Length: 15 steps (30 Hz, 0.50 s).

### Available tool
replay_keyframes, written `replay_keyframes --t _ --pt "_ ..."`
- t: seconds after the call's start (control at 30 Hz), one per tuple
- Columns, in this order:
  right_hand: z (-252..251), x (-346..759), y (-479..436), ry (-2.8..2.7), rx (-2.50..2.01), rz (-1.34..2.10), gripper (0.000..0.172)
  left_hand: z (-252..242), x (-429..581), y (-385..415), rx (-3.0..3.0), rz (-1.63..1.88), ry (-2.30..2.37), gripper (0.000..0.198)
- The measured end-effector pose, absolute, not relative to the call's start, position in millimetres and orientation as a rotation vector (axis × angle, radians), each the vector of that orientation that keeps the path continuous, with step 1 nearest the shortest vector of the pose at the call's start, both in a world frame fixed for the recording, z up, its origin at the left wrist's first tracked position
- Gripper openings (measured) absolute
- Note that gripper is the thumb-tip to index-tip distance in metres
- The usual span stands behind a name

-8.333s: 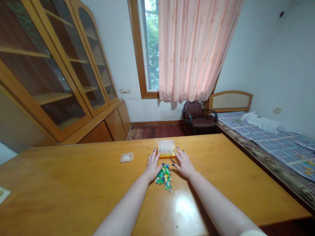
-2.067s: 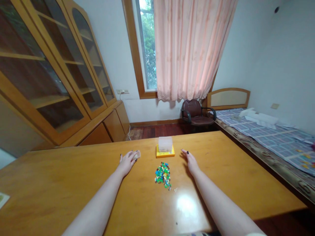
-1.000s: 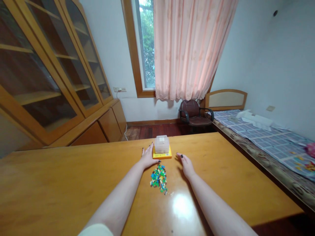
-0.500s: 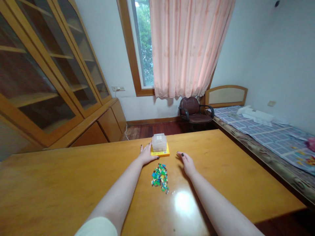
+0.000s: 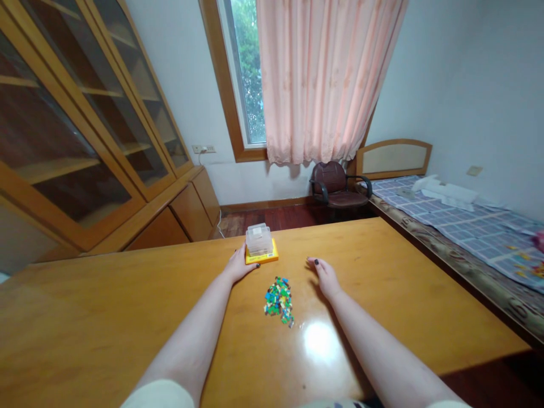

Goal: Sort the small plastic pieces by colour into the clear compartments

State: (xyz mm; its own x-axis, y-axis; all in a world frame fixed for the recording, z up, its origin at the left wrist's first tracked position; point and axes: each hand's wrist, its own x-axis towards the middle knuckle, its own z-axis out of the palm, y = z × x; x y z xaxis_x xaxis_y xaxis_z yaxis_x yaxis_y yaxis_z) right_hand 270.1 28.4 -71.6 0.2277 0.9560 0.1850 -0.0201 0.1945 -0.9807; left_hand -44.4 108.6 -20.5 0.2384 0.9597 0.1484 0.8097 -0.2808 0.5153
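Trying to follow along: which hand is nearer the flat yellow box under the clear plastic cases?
Left. The left hand touches the flat yellow box on its left side; the right hand is apart, off to the box's right.

I face a pink curtain (image 5: 329,79). Just left of the curtain I see a window (image 5: 250,73); lower left of the curtain, a socket (image 5: 204,149); far left of it, a cabinet (image 5: 182,211). Below the curtain stands a chair (image 5: 334,180); to the curtain's lower right, a bed (image 5: 454,231).

The boxes (image 5: 259,243) look clear plastic, the tabletop (image 5: 106,300) glossy wood.
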Motion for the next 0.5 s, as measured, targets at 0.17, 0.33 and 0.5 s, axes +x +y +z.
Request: replay_keyframes --t 0.17,0.33,0.5 --pt "-69 270 27 -1.098 -1.148 0.91 0.045 -33 -53 97 2.171 0.676 1.715 0.089" --pt "-66 270 26 -1.108 -1.144 0.912 0.044 -40 -34 44 1.882 0.758 2.065 0.07" --pt "-64 270 26 -1.131 -1.169 0.887 0.044 -33 17 -35 2.458 0.414 1.526 0.082"
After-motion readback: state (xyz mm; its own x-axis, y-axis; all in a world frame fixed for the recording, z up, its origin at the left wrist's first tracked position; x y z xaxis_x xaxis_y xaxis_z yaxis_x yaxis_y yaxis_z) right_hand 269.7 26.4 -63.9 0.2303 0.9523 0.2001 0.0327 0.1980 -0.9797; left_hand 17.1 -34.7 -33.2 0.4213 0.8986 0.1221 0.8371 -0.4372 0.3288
